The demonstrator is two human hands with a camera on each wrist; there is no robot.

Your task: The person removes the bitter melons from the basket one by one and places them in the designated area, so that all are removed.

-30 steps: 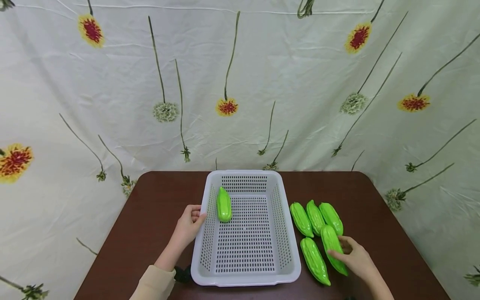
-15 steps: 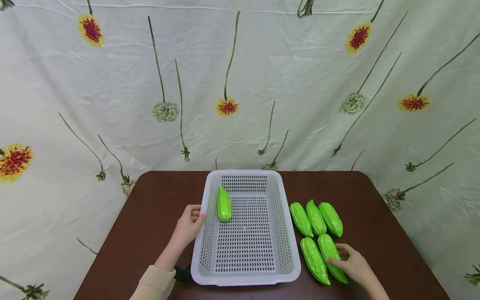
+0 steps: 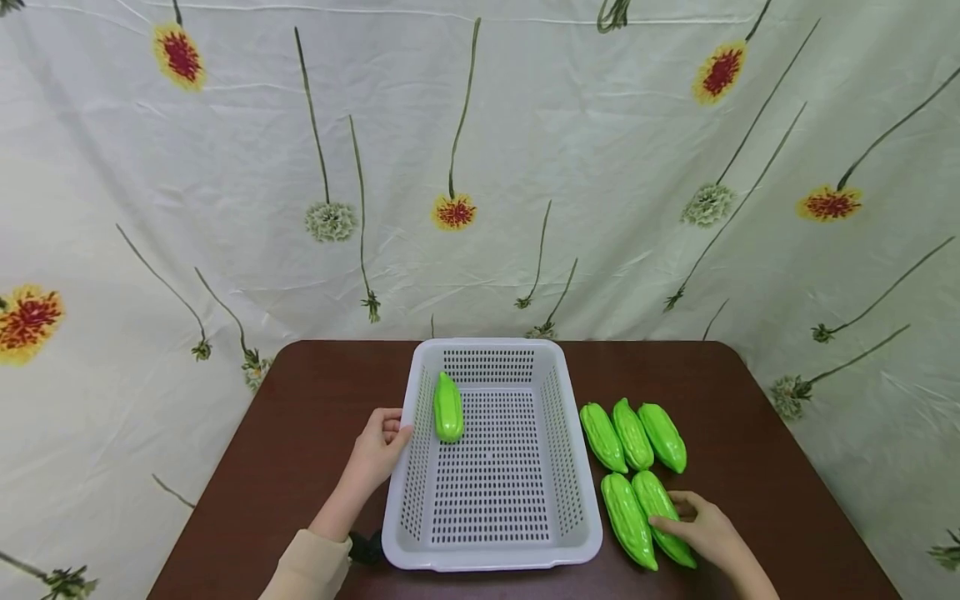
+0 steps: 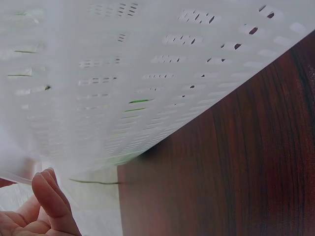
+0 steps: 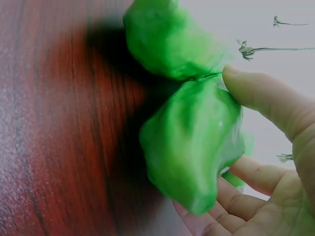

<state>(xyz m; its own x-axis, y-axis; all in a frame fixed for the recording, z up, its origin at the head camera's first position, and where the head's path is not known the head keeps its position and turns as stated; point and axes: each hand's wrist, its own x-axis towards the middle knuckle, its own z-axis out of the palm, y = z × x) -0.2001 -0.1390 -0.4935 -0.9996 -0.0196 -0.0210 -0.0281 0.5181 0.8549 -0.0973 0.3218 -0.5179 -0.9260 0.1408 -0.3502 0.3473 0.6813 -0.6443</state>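
Observation:
My left hand [image 3: 378, 450] grips the left rim of a pale grey perforated plastic basket [image 3: 491, 558]; in the left wrist view its fingers [image 4: 49, 199] curl at the rim, beside the basket's wall [image 4: 147, 73]. A single bright green bitter melon [image 3: 448, 408] lies inside, toward the back left. To the right of the basket, my right hand [image 3: 705, 529] holds another bitter melon [image 3: 660, 512] between thumb and fingers. That melon lies on the table, touching a neighbouring bitter melon [image 3: 628, 521]. In the right wrist view, the held bitter melon [image 5: 192, 142] sits between thumb and fingers.
Three more bitter melons, including the middle one [image 3: 632, 433], lie in a row behind the held one. Everything stands on a dark brown wooden table [image 3: 322, 392]. A pale flower-printed cloth [image 3: 630, 167] hangs behind. A small black object [image 3: 366, 548] is by the left sleeve.
My right hand has lowered the bitter melon from a raised, overlapping spot to the table and shifted it left against its neighbour. The left hand and basket stay put.

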